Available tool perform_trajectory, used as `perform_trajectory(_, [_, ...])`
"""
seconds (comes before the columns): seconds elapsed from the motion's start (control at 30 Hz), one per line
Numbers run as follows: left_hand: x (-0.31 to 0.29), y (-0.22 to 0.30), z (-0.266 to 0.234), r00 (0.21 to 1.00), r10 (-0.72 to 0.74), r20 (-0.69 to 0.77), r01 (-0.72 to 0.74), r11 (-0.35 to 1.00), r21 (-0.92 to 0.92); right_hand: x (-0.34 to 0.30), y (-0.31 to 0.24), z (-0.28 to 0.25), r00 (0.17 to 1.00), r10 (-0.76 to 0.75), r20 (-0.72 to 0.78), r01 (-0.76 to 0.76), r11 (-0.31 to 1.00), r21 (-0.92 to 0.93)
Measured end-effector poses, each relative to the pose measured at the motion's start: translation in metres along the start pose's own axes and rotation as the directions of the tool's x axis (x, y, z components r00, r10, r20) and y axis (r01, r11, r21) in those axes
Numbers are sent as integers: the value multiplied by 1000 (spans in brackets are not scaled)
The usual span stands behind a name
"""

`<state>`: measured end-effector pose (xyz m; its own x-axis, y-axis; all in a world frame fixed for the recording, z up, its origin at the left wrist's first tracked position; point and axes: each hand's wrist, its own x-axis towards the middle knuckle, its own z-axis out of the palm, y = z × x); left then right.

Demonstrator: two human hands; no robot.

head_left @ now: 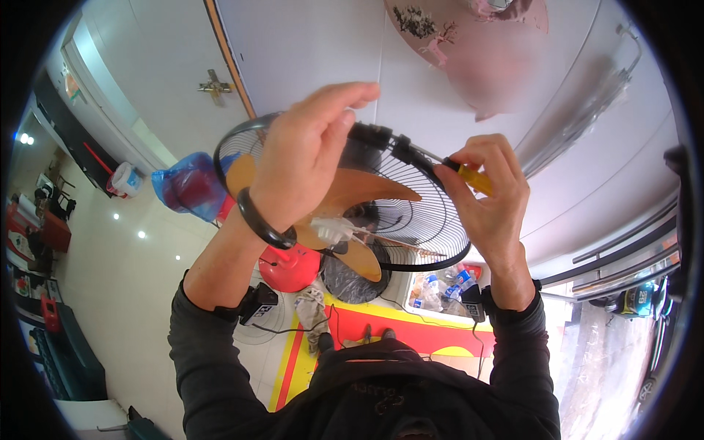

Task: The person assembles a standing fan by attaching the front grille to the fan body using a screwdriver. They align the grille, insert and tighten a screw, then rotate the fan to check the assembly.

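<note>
While the right hand [493, 205] grips a screwdriver [477, 179], which points leftward at a black clip [402, 149] on the upper rim of the cage [430, 267], the left hand [312, 150] is open and holds nothing; whether its palm touches the fan [367, 189] cannot be told; the fan sits between the two hands and reaches below them; its blades [361, 265] are mounted, partly below the left hand, and nothing covers their near side; the fan therefore seems only part assembled; the clip looks like the step in hand; whether it is tight yet does not show.
</note>
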<state>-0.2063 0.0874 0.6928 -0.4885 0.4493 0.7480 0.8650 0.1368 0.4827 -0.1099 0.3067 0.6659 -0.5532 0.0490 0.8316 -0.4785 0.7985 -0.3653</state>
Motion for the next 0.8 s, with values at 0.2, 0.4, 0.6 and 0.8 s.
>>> perform_trajectory(0.2, [-4,3,-6,998,-55,40,56,998,-19,0,-7,-3,995,66,68,-70,996,50])
perform_trajectory(0.4, [2,-1,-8,992,115,57,-118,992,54,2,-9,-16,984,29,179,-28,1000,-9])
perform_trajectory(0.6, [12,1,-14,983,39,177,-43,999,21,1,1,-30,938,25,347,-2,998,-65])
perform_trajectory(0.8, [16,3,-15,971,-3,238,2,1000,6,-2,7,-34,866,280,414,-315,949,17])
